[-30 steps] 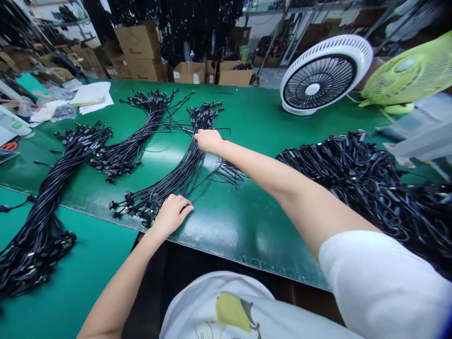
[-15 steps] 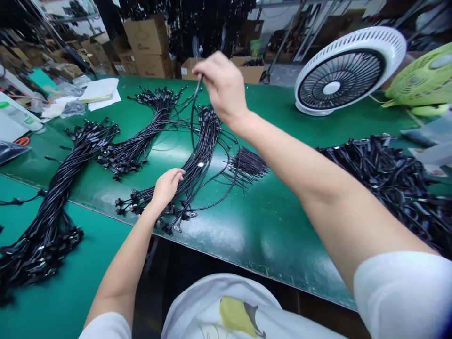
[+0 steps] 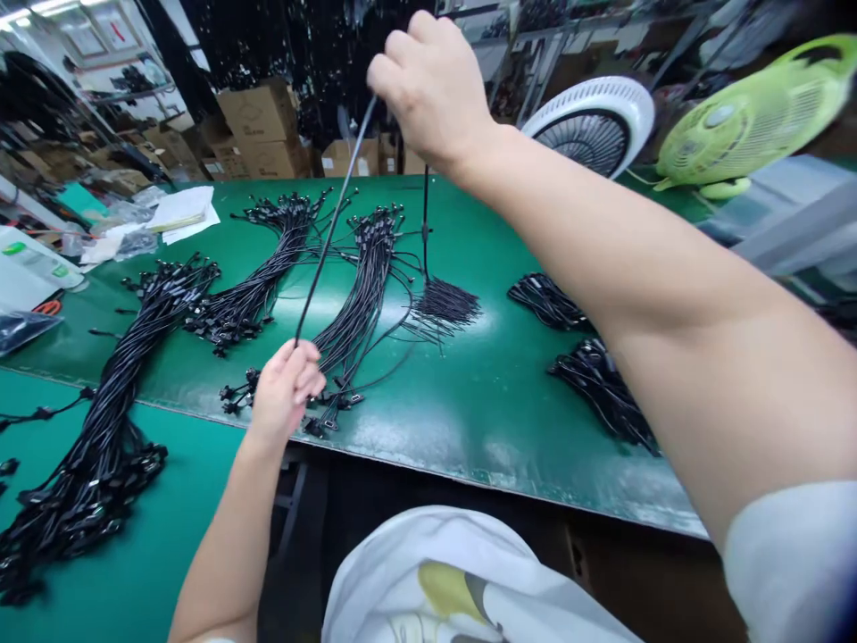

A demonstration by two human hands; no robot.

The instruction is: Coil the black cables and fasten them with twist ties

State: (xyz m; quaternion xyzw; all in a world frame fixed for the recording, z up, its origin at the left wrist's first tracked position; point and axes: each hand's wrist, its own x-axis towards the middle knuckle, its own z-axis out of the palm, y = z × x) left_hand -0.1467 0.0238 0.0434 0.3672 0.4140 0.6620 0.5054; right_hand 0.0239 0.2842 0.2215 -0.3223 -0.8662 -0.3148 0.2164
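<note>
My right hand [image 3: 432, 85] is raised high above the green table [image 3: 469, 420], its fingers closed on a thin black cable [image 3: 331, 228]. The cable runs taut down to my left hand [image 3: 285, 388], which grips its lower end near the table's front edge. A second strand [image 3: 425, 219] hangs from my right hand down to a small fan of black ties [image 3: 445, 304]. Just behind my left hand lies a bundle of black cables [image 3: 352, 304] with connectors at both ends.
More cable bundles lie at the left [image 3: 254, 277] and far left [image 3: 100, 429], and loose heaps at the right [image 3: 595, 379]. A white fan [image 3: 593, 125] and a green fan [image 3: 750, 116] stand at the back right. Papers [image 3: 178, 210] and cardboard boxes [image 3: 258, 125] are at the back left.
My right hand has gone from the bundle on the table up into the air, drawing one cable out. My left hand has lifted off the bundle's near end and closed on that cable.
</note>
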